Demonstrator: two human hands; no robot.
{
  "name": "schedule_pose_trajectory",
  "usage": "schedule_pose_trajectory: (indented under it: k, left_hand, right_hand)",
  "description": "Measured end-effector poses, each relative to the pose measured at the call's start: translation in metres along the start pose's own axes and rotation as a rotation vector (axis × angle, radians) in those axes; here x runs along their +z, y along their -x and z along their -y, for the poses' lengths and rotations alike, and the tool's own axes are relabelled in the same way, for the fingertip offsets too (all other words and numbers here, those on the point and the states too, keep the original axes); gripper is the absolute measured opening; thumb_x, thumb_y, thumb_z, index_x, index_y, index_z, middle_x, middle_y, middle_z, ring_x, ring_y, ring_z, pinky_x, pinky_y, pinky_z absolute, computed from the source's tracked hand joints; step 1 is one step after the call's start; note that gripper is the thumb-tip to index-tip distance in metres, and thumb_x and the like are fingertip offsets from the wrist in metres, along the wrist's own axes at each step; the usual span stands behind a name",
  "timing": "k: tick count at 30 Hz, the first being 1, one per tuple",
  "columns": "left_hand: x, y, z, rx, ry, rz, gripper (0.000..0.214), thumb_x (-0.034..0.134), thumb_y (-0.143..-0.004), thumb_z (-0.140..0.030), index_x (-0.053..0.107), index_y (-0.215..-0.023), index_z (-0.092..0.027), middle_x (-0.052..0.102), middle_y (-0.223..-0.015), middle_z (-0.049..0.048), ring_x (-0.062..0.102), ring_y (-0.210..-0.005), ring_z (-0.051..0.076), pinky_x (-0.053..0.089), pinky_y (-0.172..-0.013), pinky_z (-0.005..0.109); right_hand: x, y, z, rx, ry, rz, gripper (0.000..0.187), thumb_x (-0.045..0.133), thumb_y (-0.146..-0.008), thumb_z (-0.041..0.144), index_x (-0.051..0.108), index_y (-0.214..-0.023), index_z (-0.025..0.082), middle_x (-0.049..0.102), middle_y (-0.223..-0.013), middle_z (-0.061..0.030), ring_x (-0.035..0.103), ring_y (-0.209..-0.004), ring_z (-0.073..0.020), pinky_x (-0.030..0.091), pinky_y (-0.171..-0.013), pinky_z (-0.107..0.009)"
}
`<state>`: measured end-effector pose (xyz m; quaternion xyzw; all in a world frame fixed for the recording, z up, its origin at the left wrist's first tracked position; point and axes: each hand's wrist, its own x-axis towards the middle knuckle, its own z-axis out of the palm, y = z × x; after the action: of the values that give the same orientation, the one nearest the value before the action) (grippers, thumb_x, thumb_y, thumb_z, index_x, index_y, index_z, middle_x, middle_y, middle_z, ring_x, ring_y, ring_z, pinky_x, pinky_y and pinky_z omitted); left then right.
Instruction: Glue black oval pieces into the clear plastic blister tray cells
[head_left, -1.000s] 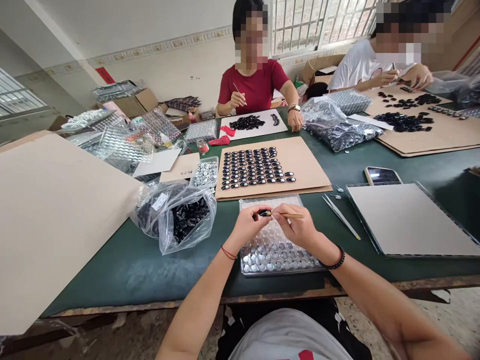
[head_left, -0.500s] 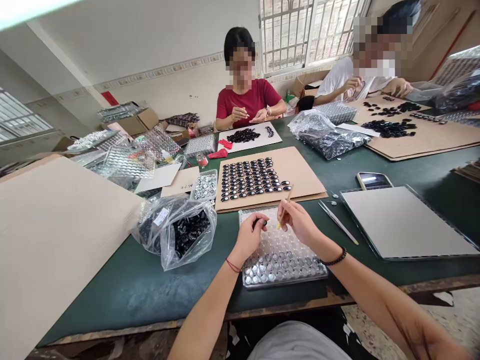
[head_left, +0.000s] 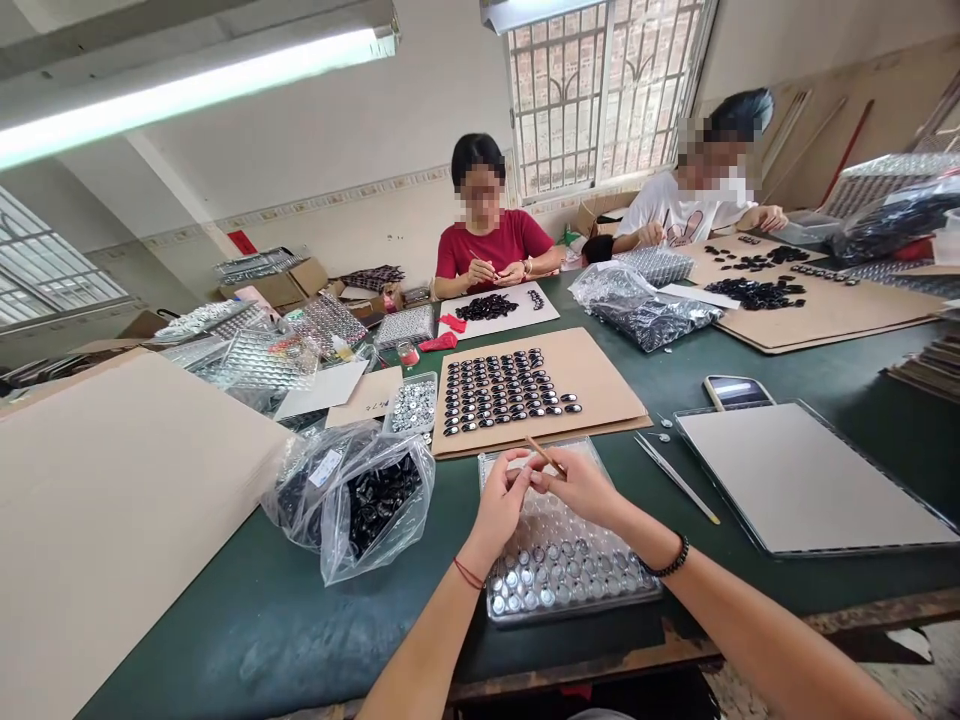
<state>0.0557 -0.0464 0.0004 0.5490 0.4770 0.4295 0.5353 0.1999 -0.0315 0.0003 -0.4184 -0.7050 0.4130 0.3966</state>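
My left hand (head_left: 501, 505) and my right hand (head_left: 579, 487) meet fingertip to fingertip above a clear blister tray (head_left: 570, 580) of round silver pieces. The right hand pinches a thin wooden stick (head_left: 544, 455) that points up and to the left. The left hand's fingers are pinched together; what they hold is too small to make out. Just beyond the hands lies a brown cardboard sheet (head_left: 600, 375) with rows of black oval pieces (head_left: 504, 390).
A plastic bag of black pieces (head_left: 360, 495) lies to the left, with tweezers (head_left: 675, 478), a phone (head_left: 733, 391) and a flat tray (head_left: 802, 480) to the right. Two other people work at the far side of the green table (head_left: 240, 610). A large cardboard sheet (head_left: 112, 510) fills the left.
The view has tilted upward. My hands came back together over the tray, and the stick now points up and left instead of upright.
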Motion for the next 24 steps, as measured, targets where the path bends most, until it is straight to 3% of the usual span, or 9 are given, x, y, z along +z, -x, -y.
schedule_pose_trajectory:
  k: [2,4,6,9,13,16,19,24]
  left_hand:
    - [-0.001,0.000,0.001,-0.017,0.011,-0.004,0.034,0.044,-0.081,-0.044,0.047,-0.102,-0.018,0.051,-0.056,-0.0040,0.031,-0.038,0.006,0.023,-0.039,0.019]
    - [0.000,0.000,0.000,0.001,-0.009,-0.006,0.032,0.044,-0.081,-0.043,0.049,-0.099,-0.017,0.053,-0.059,-0.0027,0.041,-0.045,0.008,0.031,-0.044,0.020]
    - [0.001,0.001,-0.001,0.065,-0.051,0.017,0.027,0.047,-0.081,-0.039,0.052,-0.096,-0.017,0.058,-0.071,0.0012,0.053,-0.063,0.012,0.040,-0.058,0.022]
    - [0.002,0.003,-0.003,0.132,-0.089,0.063,0.023,0.048,-0.081,-0.034,0.054,-0.096,-0.018,0.060,-0.092,0.0054,0.056,-0.084,0.015,0.041,-0.075,0.027]
    - [0.000,0.005,-0.005,0.089,-0.101,0.028,0.023,0.049,-0.080,-0.032,0.054,-0.099,-0.018,0.060,-0.076,0.0030,0.056,-0.074,0.015,0.041,-0.069,0.026]
    - [-0.005,0.005,-0.006,-0.005,0.042,-0.067,0.020,0.052,-0.078,-0.026,0.054,-0.096,-0.018,0.056,-0.070,0.0005,0.053,-0.065,0.011,0.039,-0.061,0.022]
    - [-0.010,0.002,-0.005,-0.114,0.333,-0.121,0.022,0.051,-0.073,-0.012,0.055,-0.094,-0.018,0.056,-0.085,0.0018,0.052,-0.063,0.007,0.039,-0.057,0.019]
    - [-0.009,0.001,-0.006,-0.198,0.574,-0.117,0.035,0.046,-0.067,0.004,0.055,-0.094,-0.016,0.055,-0.104,0.0066,0.060,-0.082,0.012,0.046,-0.074,0.024]
  right_hand:
    - [-0.001,0.000,-0.001,-0.035,0.084,-0.009,0.013,0.052,-0.077,0.022,0.062,-0.085,0.018,0.058,-0.062,0.0015,0.047,-0.054,-0.0108,0.033,-0.048,-0.020]
    - [-0.002,-0.001,-0.003,-0.060,0.184,-0.029,0.011,0.053,-0.075,0.020,0.062,-0.081,0.018,0.057,-0.062,0.0012,0.044,-0.052,-0.0105,0.031,-0.047,-0.020]
    - [-0.001,-0.001,-0.005,-0.073,0.259,-0.055,0.008,0.054,-0.073,0.017,0.061,-0.074,0.017,0.057,-0.063,0.0002,0.044,-0.053,-0.0107,0.030,-0.048,-0.020]
    - [0.001,0.000,-0.006,-0.073,0.291,-0.067,0.008,0.053,-0.071,0.014,0.060,-0.071,0.016,0.057,-0.065,-0.0010,0.044,-0.055,-0.0112,0.029,-0.050,-0.021]
    - [-0.001,-0.002,-0.008,-0.072,0.261,-0.104,0.013,0.050,-0.073,0.016,0.062,-0.080,0.017,0.061,-0.070,-0.0016,0.045,-0.053,-0.0107,0.033,-0.049,-0.021]
    - [-0.016,-0.008,-0.016,-0.030,0.263,-0.253,0.016,0.052,-0.072,0.022,0.062,-0.083,0.017,0.061,-0.067,-0.0012,0.044,-0.048,-0.0103,0.033,-0.046,-0.021]
    - [-0.042,-0.019,-0.028,0.029,0.300,-0.363,0.021,0.052,-0.072,0.030,0.063,-0.084,0.015,0.060,-0.063,-0.0016,0.045,-0.047,-0.0113,0.034,-0.046,-0.022]
    - [-0.082,-0.049,-0.051,0.107,0.390,-0.526,0.025,0.050,-0.073,0.031,0.064,-0.087,0.015,0.064,-0.083,-0.0066,0.056,-0.071,-0.0187,0.039,-0.061,-0.027]
